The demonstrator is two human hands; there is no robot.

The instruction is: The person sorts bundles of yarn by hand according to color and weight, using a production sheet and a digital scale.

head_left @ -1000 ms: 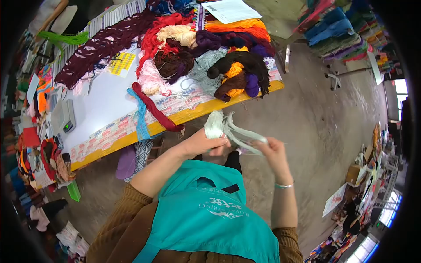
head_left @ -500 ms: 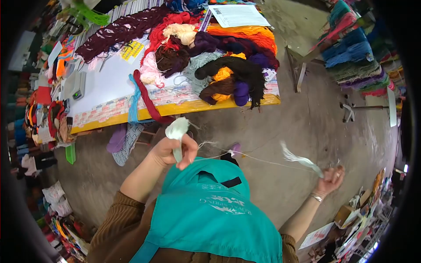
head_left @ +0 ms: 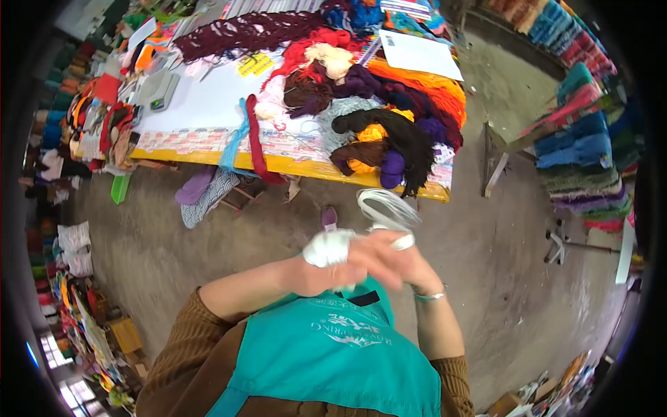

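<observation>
My left hand [head_left: 316, 274] is closed around a white yarn bundle [head_left: 326, 249], in front of the teal apron [head_left: 326, 347]. Right against it, my right hand [head_left: 396, 257] grips the other part of the white yarn, and some of it shows at the fingers. A loose loop of white yarn [head_left: 392, 210] swings above the right hand. Motion blurs both hands, and their fingers overlap, so how exactly they touch is hard to see.
A table [head_left: 299, 165] ahead bears dark, orange and red yarn skeins, a scale [head_left: 157, 90] and a paper sheet [head_left: 420, 55]. Blue and crimson skeins [head_left: 258, 142] hang over its front edge. Yarn racks [head_left: 573, 139] stand at right; a stool [head_left: 240, 198] sits under the table.
My right hand has come in from far right to meet my left hand. The long stretched strand between them is now a slack loop. The view has shifted too.
</observation>
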